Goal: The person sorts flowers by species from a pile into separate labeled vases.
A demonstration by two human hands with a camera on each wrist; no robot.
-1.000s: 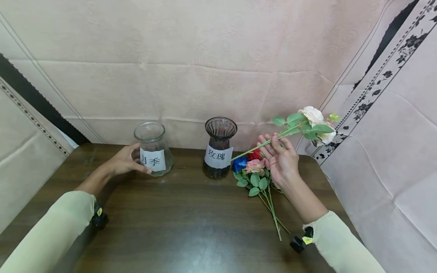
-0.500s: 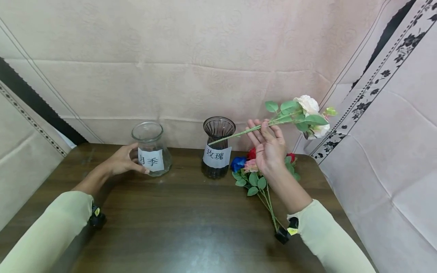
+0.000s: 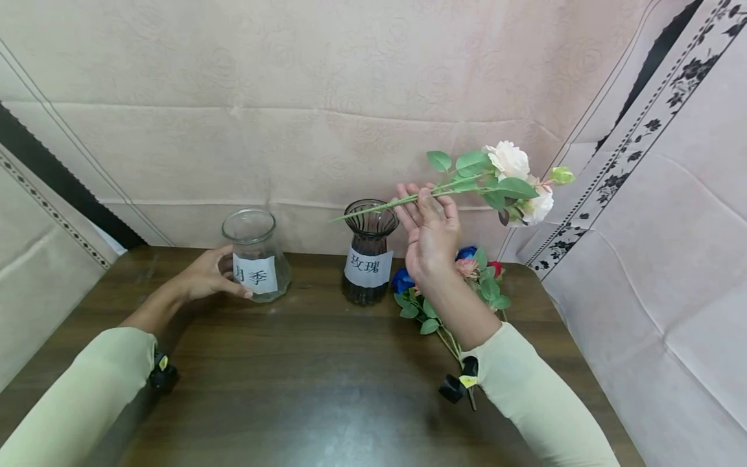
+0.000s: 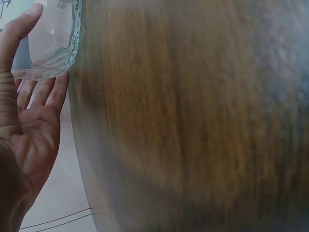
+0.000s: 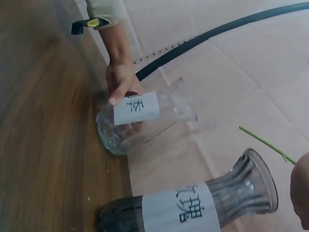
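Pale cloth (image 3: 350, 65) hangs behind and beside a brown wood-grained counter (image 3: 280, 383). Two light green sleeves (image 3: 87, 383) reach in over it. A white flower spray (image 3: 473, 164) slants in the air above the counter, its blooms at the right and higher than the bare stem end. More flowers (image 3: 489, 288) — blue, pink and red — lie near the right edge, partly hidden by the right forearm. A clear vase (image 3: 262, 250) stands upright at the left; a dark vase (image 3: 369, 246) stands upright between it and the flowers. The spray's stem crosses over the dark vase's mouth, and the right wrist view shows its end apart from the rim. The left hand (image 3: 204, 275) grips the clear vase's side, thumb in front. The right hand (image 3: 432, 240), palm up, pinches the stem under its thumb. White labels (image 3: 255, 275) mark both vases. Smallest is a green bud (image 3: 563, 175) among the white blooms.
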